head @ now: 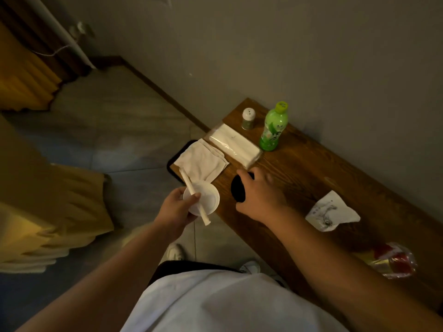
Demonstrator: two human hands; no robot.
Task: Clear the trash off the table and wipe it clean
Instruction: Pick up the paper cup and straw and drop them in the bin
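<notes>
My left hand point(178, 207) holds a white paper cup point(206, 198) with a wrapped white stick point(194, 195) pinned across its mouth, just off the wooden table's point(318, 168) near edge. My right hand point(260, 195) rests over a black round object point(237, 190) on the table, fingers curled around it. A crumpled white paper point(332, 213) lies to the right. A red and clear plastic wrapper point(393, 261) sits at the table's near right. A folded white cloth point(203, 161) lies at the table's left end.
A tissue pack point(236, 146), a green bottle point(273, 127) and a small shaker point(248, 118) stand at the table's far left end by the wall. A dark bin or tray point(173, 162) lies under the cloth's edge. Bedding point(55, 212) fills the left side.
</notes>
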